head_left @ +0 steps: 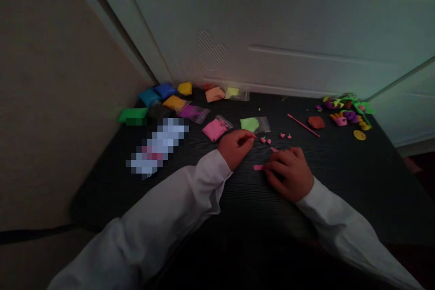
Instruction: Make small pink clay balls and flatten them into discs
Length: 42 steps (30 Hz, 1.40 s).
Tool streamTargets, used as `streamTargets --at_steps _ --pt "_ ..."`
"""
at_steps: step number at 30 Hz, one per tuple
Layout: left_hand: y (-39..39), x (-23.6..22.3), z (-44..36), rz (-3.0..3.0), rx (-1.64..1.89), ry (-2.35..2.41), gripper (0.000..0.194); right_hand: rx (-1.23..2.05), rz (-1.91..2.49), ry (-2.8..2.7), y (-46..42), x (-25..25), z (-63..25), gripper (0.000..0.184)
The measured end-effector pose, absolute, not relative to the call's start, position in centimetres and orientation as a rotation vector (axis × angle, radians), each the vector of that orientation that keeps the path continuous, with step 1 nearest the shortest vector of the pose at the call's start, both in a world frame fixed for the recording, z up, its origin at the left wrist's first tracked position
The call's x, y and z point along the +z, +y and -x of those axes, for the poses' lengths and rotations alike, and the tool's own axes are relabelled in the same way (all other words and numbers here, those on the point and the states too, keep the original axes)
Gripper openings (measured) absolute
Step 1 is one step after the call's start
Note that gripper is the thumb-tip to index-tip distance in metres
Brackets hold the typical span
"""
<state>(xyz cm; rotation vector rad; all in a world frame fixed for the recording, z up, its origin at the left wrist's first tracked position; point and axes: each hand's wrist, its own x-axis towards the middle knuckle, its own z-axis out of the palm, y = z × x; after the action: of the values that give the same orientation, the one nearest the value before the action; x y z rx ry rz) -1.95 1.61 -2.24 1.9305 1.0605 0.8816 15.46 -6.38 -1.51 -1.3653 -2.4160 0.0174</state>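
Note:
My left hand (235, 146) rests on the dark table (356, 176) with its fingers curled together; a bit of pink clay seems pinched at the fingertips near several tiny pink clay cones (266, 141). My right hand (288, 173) lies knuckles up just to the right, fingers pressed down on a small pink clay piece (258, 167) that sticks out at its left side. Another pink bit (273, 149) lies between the two hands. A pink clay bag (215, 129) and a green clay bag (253, 123) sit just beyond my left hand.
Several coloured clay bags (170, 97) lie at the far left corner by the wall. A pink stick tool (303, 125), a red clay lump (316, 122) and a finished colourful clay model (345, 109) sit at the far right. A white door (272, 22) stands behind the table.

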Motion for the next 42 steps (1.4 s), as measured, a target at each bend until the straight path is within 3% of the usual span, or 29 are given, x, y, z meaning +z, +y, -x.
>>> streamTargets --at_steps 15,42 --pt "-0.8 -3.1 3.4 -2.027 0.874 1.157 0.023 -0.364 1.701 -1.819 -8.2 -2.6 -20.0 0.025" --pt "-3.4 -3.2 4.3 -1.986 0.773 1.289 0.025 -0.124 1.838 -1.619 -11.2 -3.4 -19.5 0.025"
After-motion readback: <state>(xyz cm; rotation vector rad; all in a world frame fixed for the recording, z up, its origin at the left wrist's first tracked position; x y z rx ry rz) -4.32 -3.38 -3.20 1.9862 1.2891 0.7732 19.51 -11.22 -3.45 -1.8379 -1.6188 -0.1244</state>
